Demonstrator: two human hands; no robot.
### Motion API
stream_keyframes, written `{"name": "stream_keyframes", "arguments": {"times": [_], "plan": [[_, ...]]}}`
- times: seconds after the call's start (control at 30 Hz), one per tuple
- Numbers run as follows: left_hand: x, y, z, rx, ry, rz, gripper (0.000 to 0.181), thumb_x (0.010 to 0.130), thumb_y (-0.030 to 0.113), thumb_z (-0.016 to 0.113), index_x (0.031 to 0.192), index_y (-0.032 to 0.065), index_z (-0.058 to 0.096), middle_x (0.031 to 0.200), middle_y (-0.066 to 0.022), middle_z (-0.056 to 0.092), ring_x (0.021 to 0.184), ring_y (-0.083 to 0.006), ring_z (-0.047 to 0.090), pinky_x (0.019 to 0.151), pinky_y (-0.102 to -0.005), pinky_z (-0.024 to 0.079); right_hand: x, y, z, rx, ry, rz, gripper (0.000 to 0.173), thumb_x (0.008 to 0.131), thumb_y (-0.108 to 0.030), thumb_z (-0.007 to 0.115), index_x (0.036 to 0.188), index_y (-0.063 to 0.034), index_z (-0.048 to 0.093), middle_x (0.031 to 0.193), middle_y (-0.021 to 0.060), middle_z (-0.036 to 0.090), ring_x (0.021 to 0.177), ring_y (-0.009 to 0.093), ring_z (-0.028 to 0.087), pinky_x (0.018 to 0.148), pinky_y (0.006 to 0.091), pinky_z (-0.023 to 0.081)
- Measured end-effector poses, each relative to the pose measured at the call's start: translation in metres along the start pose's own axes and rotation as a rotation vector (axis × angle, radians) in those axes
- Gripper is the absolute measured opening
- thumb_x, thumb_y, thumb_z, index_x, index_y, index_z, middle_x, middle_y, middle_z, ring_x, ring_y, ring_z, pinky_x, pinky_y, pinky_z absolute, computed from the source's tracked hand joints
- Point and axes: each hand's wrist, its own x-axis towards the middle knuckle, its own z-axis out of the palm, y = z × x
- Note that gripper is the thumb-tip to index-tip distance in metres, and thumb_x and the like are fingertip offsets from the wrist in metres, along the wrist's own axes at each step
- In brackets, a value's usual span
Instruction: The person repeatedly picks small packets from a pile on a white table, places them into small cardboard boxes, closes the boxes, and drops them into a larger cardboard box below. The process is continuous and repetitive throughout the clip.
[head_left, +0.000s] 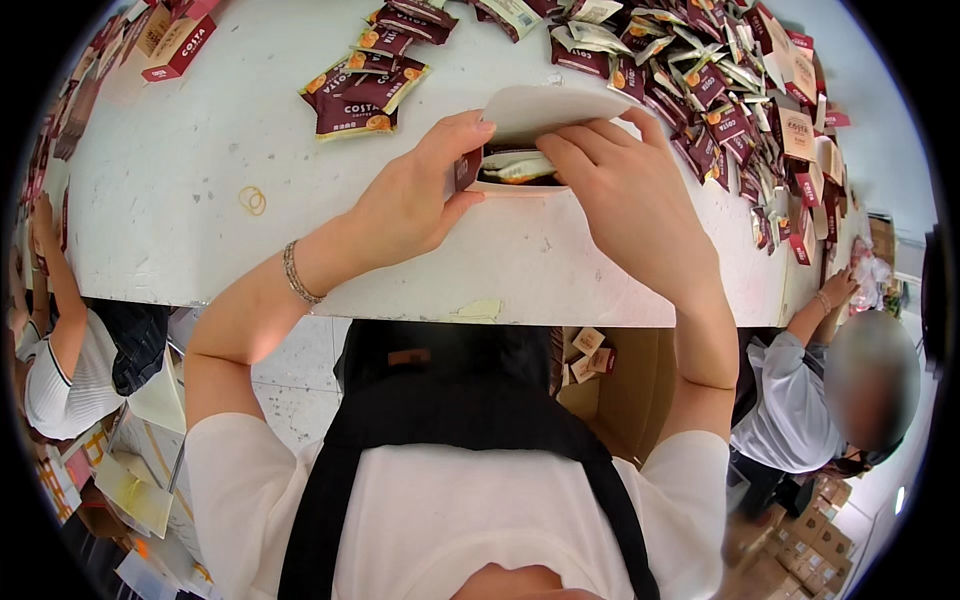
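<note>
A small Costa carton (469, 169) is held above the white table, its opening towards me. Its pale lid flap (544, 105) stands raised at the far side. Inside lie some flat sealed packets (517, 166), partly covered by my fingers. My left hand (401, 195) grips the carton's left end, thumb and fingers on either side. At the right end, my right hand (630, 187) holds the carton; some fingers reach in at the opening and one lies along the flap. Just beyond my left hand is a loose group of maroon Costa cookie packets (356, 112).
A large heap of packets (712, 120) spreads at the far right, beside several cartons (799, 135). More cartons (180, 49) stand far left. Rubber bands (253, 200) lie on the table (172, 240). A cardboard box (637, 382) with cartons sits below the edge. People work at both sides.
</note>
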Motion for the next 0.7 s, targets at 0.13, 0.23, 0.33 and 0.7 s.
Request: {"name": "stream_keyframes", "arguments": {"times": [0.13,0.23,0.33,0.7], "plan": [[0.002,0.005,-0.002,-0.058,0.046,-0.039,0.060,0.075,-0.008,0.068,0.128,0.0043,0.043,0.132,-0.0230,0.043,0.087,-0.0283,0.062,0.073,-0.0343,0.053,-0.006,0.005,-0.009,0.441,0.444,0.259,0.031,0.076,-0.006,0.069,0.105,-0.0033,0.060,0.095,0.0081,0.061,0.091,0.022,0.059,0.083,0.0337,0.044],[0.007,0.009,0.002,0.099,0.033,0.047,0.058,0.076,-0.008,0.066,0.129,0.0075,0.047,0.132,-0.0233,0.043,0.093,-0.0288,0.063,0.078,-0.0340,0.054,-0.020,0.013,0.006,0.939,0.481,0.588,0.049,0.077,-0.011,0.075,0.118,-0.0003,0.053,0.104,0.0072,0.059,0.095,0.015,0.055,0.083,0.0287,0.044],[0.008,0.010,0.005,0.148,-0.044,0.059,0.056,0.077,-0.005,0.066,0.129,0.0053,0.050,0.131,-0.0242,0.043,0.104,-0.0349,0.058,0.086,-0.0373,0.051,-0.011,-0.002,0.040,1.647,0.273,0.779,0.054,0.078,-0.012,0.075,0.124,0.0020,0.048,0.118,0.0111,0.056,0.106,0.015,0.052,0.092,0.0302,0.042],[0.013,0.004,-0.002,0.124,0.014,0.115,0.055,0.072,-0.009,0.065,0.122,0.0107,0.056,0.130,-0.0196,0.044,0.100,-0.0348,0.060,0.082,-0.0365,0.053,-0.032,0.004,0.067,1.860,0.207,0.507,0.038,0.092,-0.005,0.055,0.130,-0.0052,0.053,0.128,0.0055,0.055,0.110,0.014,0.053,0.095,0.0309,0.042]]}}
